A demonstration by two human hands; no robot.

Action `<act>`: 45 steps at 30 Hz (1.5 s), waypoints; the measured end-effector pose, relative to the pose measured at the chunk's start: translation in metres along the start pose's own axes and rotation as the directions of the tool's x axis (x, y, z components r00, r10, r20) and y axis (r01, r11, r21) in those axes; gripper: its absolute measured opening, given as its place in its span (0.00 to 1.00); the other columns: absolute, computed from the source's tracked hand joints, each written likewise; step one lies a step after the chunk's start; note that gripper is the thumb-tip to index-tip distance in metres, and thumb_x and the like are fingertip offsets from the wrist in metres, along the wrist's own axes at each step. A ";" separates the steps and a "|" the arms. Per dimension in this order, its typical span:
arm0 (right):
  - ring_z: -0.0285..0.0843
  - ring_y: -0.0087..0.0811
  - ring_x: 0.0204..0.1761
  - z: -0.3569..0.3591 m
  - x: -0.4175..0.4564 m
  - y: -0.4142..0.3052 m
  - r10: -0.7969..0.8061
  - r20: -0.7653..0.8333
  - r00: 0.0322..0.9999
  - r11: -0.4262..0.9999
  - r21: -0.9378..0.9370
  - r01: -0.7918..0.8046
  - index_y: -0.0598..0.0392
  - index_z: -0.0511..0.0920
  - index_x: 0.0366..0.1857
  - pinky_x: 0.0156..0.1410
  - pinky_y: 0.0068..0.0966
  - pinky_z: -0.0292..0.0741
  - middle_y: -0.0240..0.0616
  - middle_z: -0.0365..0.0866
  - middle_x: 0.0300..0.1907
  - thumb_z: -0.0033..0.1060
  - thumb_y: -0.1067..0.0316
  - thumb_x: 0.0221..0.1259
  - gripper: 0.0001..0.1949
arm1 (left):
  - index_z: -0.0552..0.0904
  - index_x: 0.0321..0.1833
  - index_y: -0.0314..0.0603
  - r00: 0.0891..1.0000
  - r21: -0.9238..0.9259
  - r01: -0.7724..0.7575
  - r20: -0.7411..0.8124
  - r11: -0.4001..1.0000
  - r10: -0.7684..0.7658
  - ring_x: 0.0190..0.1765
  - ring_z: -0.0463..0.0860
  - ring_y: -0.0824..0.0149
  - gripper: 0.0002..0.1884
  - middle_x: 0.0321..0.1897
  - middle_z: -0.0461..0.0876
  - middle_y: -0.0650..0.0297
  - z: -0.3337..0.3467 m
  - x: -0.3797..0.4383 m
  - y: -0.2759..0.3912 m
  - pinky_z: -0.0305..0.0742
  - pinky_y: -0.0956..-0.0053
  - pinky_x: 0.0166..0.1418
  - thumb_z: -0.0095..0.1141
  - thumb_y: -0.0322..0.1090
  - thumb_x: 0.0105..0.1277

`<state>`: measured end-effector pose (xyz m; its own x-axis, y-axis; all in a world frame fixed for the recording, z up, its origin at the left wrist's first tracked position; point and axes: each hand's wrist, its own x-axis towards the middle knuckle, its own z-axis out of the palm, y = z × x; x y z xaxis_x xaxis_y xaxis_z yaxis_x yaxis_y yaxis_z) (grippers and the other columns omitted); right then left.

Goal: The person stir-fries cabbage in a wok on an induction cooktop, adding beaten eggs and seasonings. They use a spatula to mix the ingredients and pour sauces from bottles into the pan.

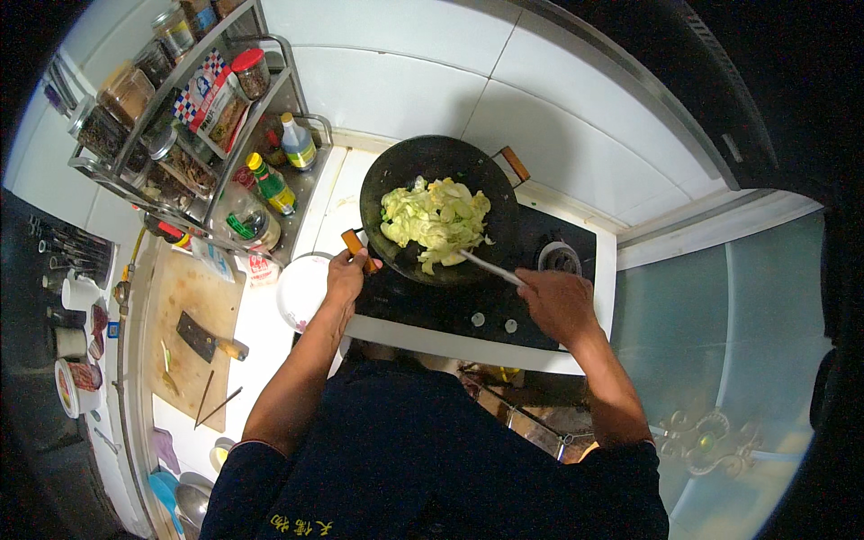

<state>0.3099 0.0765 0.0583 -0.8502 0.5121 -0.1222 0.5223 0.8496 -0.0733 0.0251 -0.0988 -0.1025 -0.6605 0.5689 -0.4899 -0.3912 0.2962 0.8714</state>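
Observation:
A dark wok (439, 158) sits on the black gas hob (432, 310). Chopped pale-green leafy vegetable, cabbage by its look, (435, 216) is heaped in its middle, with some yellow bits that may be egg. My left hand (347, 277) grips the wok's near wooden handle (352, 241). In my right hand (557, 304) is the metal shaft of a cooking utensil (491, 266); its working end is hidden under the vegetable. The far wooden handle (515, 165) points towards the tiled wall. Just left of my left wrist lies a white plate (297, 290).
A metal rack (297, 88) with jars and bottles stands at the left. Below it, a cleaver (199, 336) rests on a wooden cutting board (196, 287), with chopsticks (204, 398) at its edge. A second burner (560, 260) is right of the wok. A frosted glass panel (675, 331) borders the right side.

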 end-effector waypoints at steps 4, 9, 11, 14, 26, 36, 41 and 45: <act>0.86 0.44 0.30 0.051 0.007 0.005 0.049 -0.065 0.997 0.992 -0.116 -0.057 0.44 0.83 0.52 0.33 0.47 0.80 0.40 0.84 0.30 0.60 0.55 0.71 0.12 | 0.82 0.52 0.31 1.000 0.007 0.003 -0.002 1.000 -0.003 0.37 0.81 0.71 0.15 0.35 0.90 0.60 0.004 0.003 -0.001 0.73 0.75 0.54 0.53 0.39 0.79; 0.86 0.45 0.32 0.064 0.041 -0.001 0.218 -0.187 0.958 0.975 0.003 -0.222 0.42 0.82 0.55 0.35 0.46 0.79 0.40 0.84 0.31 0.59 0.55 0.72 0.13 | 0.82 0.52 0.31 1.000 0.011 -0.004 0.015 1.000 0.003 0.38 0.81 0.71 0.15 0.35 0.90 0.60 0.000 0.006 -0.001 0.74 0.76 0.52 0.53 0.40 0.79; 0.85 0.47 0.36 0.055 0.052 -0.007 0.279 -0.148 0.949 0.957 0.128 -0.261 0.42 0.82 0.61 0.42 0.50 0.77 0.42 0.86 0.36 0.59 0.54 0.73 0.17 | 0.82 0.53 0.30 1.000 -0.003 -0.011 -0.001 1.000 0.011 0.38 0.81 0.71 0.16 0.36 0.90 0.60 -0.004 0.007 -0.007 0.74 0.76 0.51 0.54 0.40 0.79; 0.85 0.47 0.37 0.076 0.065 -0.013 0.322 -0.128 0.938 0.947 0.052 -0.318 0.43 0.83 0.61 0.44 0.49 0.78 0.43 0.87 0.37 0.58 0.54 0.73 0.17 | 0.81 0.54 0.28 1.000 0.026 -0.007 0.020 1.000 0.007 0.39 0.81 0.70 0.17 0.36 0.90 0.60 0.002 0.003 -0.001 0.74 0.75 0.52 0.53 0.40 0.79; 0.88 0.49 0.43 0.033 0.020 -0.026 0.196 0.181 0.964 0.966 0.135 -0.222 0.47 0.82 0.60 0.52 0.47 0.79 0.45 0.89 0.38 0.52 0.55 0.76 0.17 | 0.83 0.49 0.37 1.000 0.018 0.024 0.018 1.000 -0.025 0.39 0.78 0.71 0.14 0.34 0.90 0.63 -0.001 0.010 -0.009 0.69 0.70 0.59 0.55 0.42 0.78; 0.88 0.54 0.44 0.037 0.082 0.072 0.303 0.007 0.953 0.949 -0.087 -0.302 0.53 0.84 0.47 0.49 0.53 0.80 0.51 0.88 0.38 0.51 0.58 0.74 0.13 | 0.81 0.53 0.33 1.000 0.013 -0.005 0.008 1.000 0.005 0.37 0.79 0.72 0.15 0.34 0.90 0.61 -0.002 0.010 -0.010 0.73 0.76 0.52 0.53 0.40 0.79; 0.87 0.52 0.38 0.110 0.147 0.112 -0.097 0.286 0.953 0.994 0.084 0.076 0.58 0.85 0.48 0.40 0.46 0.81 0.53 0.88 0.39 0.51 0.65 0.73 0.13 | 0.81 0.53 0.32 1.000 0.012 0.019 0.020 1.000 -0.019 0.38 0.79 0.72 0.15 0.34 0.90 0.61 0.002 0.003 0.005 0.72 0.76 0.53 0.54 0.40 0.79; 0.88 0.48 0.41 0.118 0.147 0.070 -0.015 0.223 0.975 0.919 0.388 -0.075 0.54 0.85 0.46 0.41 0.42 0.83 0.47 0.88 0.38 0.57 0.66 0.68 0.10 | 0.82 0.52 0.33 0.999 0.046 0.052 0.003 0.998 -0.052 0.37 0.78 0.72 0.15 0.34 0.89 0.62 -0.003 0.000 0.006 0.72 0.75 0.51 0.55 0.41 0.78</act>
<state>0.2295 0.1967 -0.0814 -0.8216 0.4586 -0.3387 0.5692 0.6932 -0.4421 0.0207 -0.0990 -0.0971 -0.6371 0.5552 -0.5346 -0.3953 0.3601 0.8450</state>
